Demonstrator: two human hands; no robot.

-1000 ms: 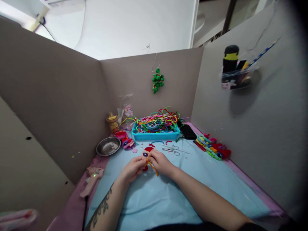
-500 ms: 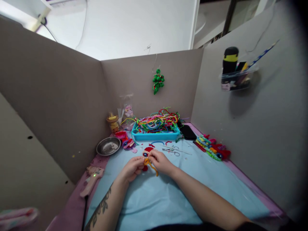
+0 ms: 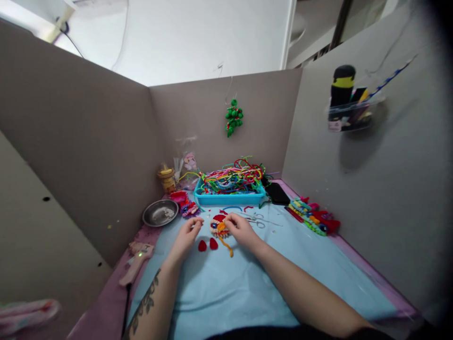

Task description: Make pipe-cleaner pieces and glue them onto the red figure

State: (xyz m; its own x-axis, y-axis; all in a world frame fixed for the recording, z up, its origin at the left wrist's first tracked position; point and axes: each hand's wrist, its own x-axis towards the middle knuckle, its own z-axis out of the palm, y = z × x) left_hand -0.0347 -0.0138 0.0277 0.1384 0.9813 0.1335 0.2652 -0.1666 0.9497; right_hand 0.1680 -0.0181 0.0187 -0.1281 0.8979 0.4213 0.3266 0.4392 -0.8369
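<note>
A left partition (image 3: 85,127), a grey back partition (image 3: 191,118) and a right partition (image 3: 396,165) enclose the surface (image 3: 99,307), pinkish-purple at its edges under a creased light-blue sheet (image 3: 226,295). Beyond rises a brightly lit white wall (image 3: 205,33); a dark post (image 3: 340,26) stands upper right. Lower left, a pale panel (image 3: 31,236) shows two dark holes.

My left hand (image 3: 187,236) had come away from the orange strand (image 3: 227,247) and drawn off to the left, thumb and forefinger slightly parted. The orange coil (image 3: 221,226), earlier between both hands, now showed against the face of the red-and-cream piece (image 3: 215,232). Two small red pieces (image 3: 213,244) lay uncovered below; before, only one had peeked out. My right hand (image 3: 243,232) had shifted slightly right, hiding more of the scissors (image 3: 255,219)
</note>
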